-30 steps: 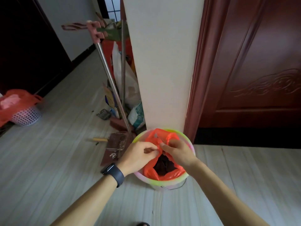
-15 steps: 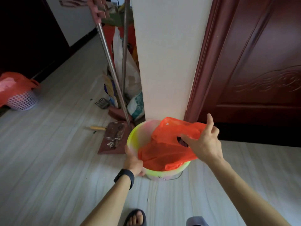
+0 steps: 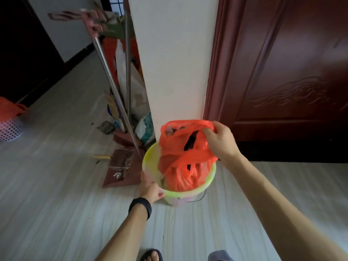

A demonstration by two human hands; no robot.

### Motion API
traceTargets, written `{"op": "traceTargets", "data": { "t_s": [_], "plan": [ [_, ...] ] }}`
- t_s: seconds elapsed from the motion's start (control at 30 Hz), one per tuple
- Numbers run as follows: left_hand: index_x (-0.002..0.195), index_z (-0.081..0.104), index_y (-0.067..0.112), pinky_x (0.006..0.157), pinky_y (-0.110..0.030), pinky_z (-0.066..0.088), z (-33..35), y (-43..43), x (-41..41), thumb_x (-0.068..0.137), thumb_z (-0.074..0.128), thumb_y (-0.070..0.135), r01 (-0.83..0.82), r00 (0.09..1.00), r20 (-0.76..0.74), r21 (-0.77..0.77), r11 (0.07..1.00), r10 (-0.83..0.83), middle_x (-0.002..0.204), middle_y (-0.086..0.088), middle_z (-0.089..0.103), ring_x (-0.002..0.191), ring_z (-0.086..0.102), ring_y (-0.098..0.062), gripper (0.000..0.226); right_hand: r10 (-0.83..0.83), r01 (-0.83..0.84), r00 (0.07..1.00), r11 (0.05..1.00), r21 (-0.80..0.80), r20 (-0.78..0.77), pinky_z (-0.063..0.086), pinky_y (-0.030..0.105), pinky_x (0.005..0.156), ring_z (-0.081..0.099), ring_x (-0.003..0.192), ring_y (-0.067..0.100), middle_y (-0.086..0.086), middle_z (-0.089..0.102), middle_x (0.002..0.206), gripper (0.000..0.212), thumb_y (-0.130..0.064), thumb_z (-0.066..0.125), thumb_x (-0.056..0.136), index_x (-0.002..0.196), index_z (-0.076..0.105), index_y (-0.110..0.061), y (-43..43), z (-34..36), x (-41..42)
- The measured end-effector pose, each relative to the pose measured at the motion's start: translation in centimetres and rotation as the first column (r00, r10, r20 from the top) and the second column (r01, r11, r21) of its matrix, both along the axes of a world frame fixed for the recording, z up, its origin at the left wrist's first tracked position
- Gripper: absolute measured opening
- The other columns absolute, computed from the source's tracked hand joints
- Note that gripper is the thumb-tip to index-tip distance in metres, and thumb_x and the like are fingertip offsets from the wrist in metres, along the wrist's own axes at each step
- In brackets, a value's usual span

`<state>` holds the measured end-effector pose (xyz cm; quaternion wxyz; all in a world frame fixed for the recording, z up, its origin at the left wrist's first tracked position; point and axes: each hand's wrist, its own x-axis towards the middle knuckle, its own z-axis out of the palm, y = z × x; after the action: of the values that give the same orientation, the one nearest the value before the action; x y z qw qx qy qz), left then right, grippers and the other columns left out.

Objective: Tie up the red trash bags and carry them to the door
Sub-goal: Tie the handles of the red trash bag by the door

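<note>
At the foot of the white pillar [image 3: 175, 63], beside the dark red door [image 3: 282, 72], the bucket [image 3: 150, 157] stands on the pale floor [image 3: 56, 185]. Your right hand [image 3: 220, 142] is closed on the top edge of the red bag [image 3: 180, 159], fingers pinching the plastic at its upper right corner. The bag is partly raised: its top sits above the rim, its lower part is inside the bucket. Dark contents show through the open mouth. Your left hand [image 3: 150, 189] is clamped on the near-left rim, thumb over the edge; a dark band [image 3: 140, 205] sits on that wrist. Left of the bucket, touching or just beside it, lies a dustpan [image 3: 120, 172], with two metal poles [image 3: 113, 80] leaning against the pillar corner. Far left, well apart, a second red bag [image 3: 9, 108] sits in a white mesh basket [image 3: 9, 129].
</note>
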<state>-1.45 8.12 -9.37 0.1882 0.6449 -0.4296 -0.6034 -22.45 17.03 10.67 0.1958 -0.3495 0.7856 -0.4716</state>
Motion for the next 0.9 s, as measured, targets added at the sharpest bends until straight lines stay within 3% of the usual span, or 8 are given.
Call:
{"op": "traceTargets", "data": {
  "t_s": [0.1, 0.2, 0.3, 0.53, 0.6, 0.73, 0.83, 0.9],
  "plan": [
    [0.152, 0.019, 0.038, 0.072, -0.039, 0.058, 1.6, 0.4, -0.7, 0.078, 0.044, -0.014, 0.05, 0.999, 0.019, 0.021, 0.999, -0.05, 0.136, -0.015, 0.05, 0.092, 0.062, -0.032, 0.094, -0.13, 0.133, 0.991, 0.955, -0.267, 0.029, 0.044, 0.033, 0.069, 0.053, 0.068, 0.01, -0.007, 0.061, 0.07, 0.017, -0.02, 0.052, 0.092, 0.082, 0.064, -0.011, 0.4, 5.0, -0.7],
    [0.156, 0.008, 0.025, 0.105, -0.041, 0.04, 4.2, 0.9, -1.0, 0.091, 0.048, 0.01, 0.332, 0.878, 0.389, -0.079, 0.94, -0.278, 0.156, -0.015, 0.027, 0.135, 0.04, -0.035, 0.078, -0.199, 0.203, 0.979, 0.919, -0.338, 0.048, 0.042, 0.031, 0.064, 0.048, 0.062, 0.005, -0.01, 0.057, 0.066, 0.019, -0.02, 0.052, 0.093, 0.079, 0.062, -0.012, 1.4, 8.1, -1.5],
    [0.153, 0.025, 0.02, 0.108, -0.039, 0.037, 7.4, 1.1, -2.4, 0.091, 0.053, 0.022, 0.451, 0.801, 0.519, -0.198, 0.87, -0.297, 0.156, -0.014, 0.028, 0.138, 0.036, -0.035, 0.068, -0.247, 0.251, 0.967, 0.896, -0.366, 0.059, 0.043, 0.03, 0.065, 0.049, 0.063, 0.005, -0.009, 0.058, 0.067, 0.02, -0.022, 0.052, 0.093, 0.082, 0.063, -0.009, 3.3, 9.0, -2.2],
    [0.15, 0.032, 0.03, 0.113, -0.038, 0.034, 17.9, 5.2, -10.0, 0.079, 0.073, 0.036, 0.448, 0.845, 0.056, -0.618, 0.647, -0.532, 0.15, 0.005, 0.036, 0.138, 0.036, -0.013, 0.082, -0.407, 0.456, 0.889, 0.759, -0.465, 0.208, 0.038, 0.017, 0.054, 0.044, 0.056, -0.002, -0.017, 0.054, 0.058, 0.028, -0.021, 0.056, 0.097, 0.069, 0.057, -0.02, 11.8, 7.4, -3.9],
    [0.152, 0.025, 0.035, 0.114, -0.028, 0.024, 19.5, 7.9, -12.8, 0.062, 0.077, 0.044, 0.59, 0.636, 0.028, -0.662, 0.463, -0.771, 0.154, 0.011, 0.026, 0.142, 0.023, -0.002, 0.105, -0.476, 0.538, 0.843, 0.723, -0.433, 0.252, 0.038, 0.021, 0.055, 0.044, 0.055, -0.002, -0.02, 0.053, 0.054, 0.029, -0.019, 0.056, 0.096, 0.067, 0.055, -0.021, 14.6, 5.5, -4.6],
    [0.154, 0.003, 0.04, 0.12, -0.028, 0.015, 17.1, 13.0, -18.6, 0.052, 0.078, 0.063, 0.708, 0.332, 0.424, -0.702, -0.074, -0.843, 0.163, 0.005, 0.005, 0.15, 0.006, -0.006, 0.129, -0.504, 0.568, 0.822, 0.767, -0.299, 0.267, 0.042, 0.01, 0.057, 0.057, 0.061, -0.006, -0.02, 0.065, 0.06, 0.027, -0.006, 0.053, 0.089, 0.07, 0.063, -0.023, 18.7, 1.8, -5.3],
    [0.152, 0.018, 0.036, 0.115, -0.027, 0.028, 13.2, 17.1, -22.8, 0.063, 0.074, 0.06, 0.746, 0.252, 0.496, -0.647, -0.16, -0.831, 0.156, 0.004, 0.029, 0.143, 0.027, -0.007, 0.108, -0.561, 0.599, 0.793, 0.788, -0.138, 0.237, 0.044, 0.008, 0.063, 0.063, 0.074, -0.005, -0.016, 0.07, 0.074, 0.021, -0.011, 0.055, 0.088, 0.081, 0.066, -0.027, 22.2, -2.1, -6.4],
    [0.129, 0.047, 0.034, 0.096, -0.035, 0.047, 10.1, 18.7, -24.9, 0.08, 0.059, 0.041, 0.791, 0.224, 0.521, -0.591, -0.159, -0.823, 0.128, -0.006, 0.062, 0.121, 0.056, -0.023, 0.051, -0.578, 0.594, 0.794, 0.803, -0.041, 0.188, 0.045, 0.013, 0.07, 0.063, 0.079, -0.003, -0.011, 0.07, 0.082, 0.014, -0.013, 0.055, 0.089, 0.087, 0.066, -0.022, 24.8, -4.3, -7.0]
  ]
}}
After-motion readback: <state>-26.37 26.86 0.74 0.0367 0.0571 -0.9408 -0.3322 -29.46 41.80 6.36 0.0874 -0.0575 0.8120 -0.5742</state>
